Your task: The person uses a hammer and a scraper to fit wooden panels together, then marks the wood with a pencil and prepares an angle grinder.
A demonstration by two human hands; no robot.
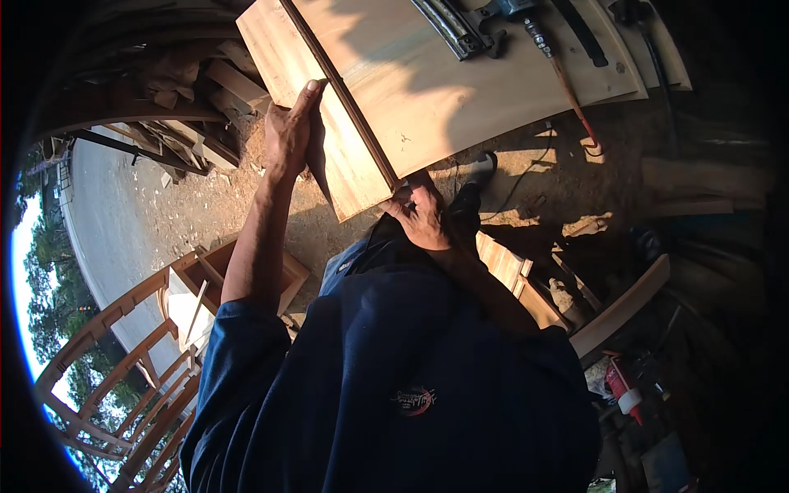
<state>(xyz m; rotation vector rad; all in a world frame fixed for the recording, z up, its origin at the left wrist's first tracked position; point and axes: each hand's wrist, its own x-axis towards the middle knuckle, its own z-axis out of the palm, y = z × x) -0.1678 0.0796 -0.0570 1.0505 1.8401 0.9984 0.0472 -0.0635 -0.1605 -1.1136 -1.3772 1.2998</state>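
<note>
A long, narrow wooden board point(335, 135) lies along the left side of a wide, pale wooden panel point(493, 90), with a dark grooved edge between the two. My left hand point(289, 135) grips the board's left edge, its thumb on top and its fingers hidden beneath. At the near corner, my right hand point(423, 218) is closed on the board's end; some of its fingers are out of sight under the wood. Sunlight and shadow fall across both pieces.
On the panel's far part lie a nail gun point(460, 33), an air hose point(569, 86) with a metal fitting, and a black curved strip point(579, 33). Scrap wood point(185, 144) and a wooden frame point(123, 378) stand left. A red bottle point(622, 386) is at lower right.
</note>
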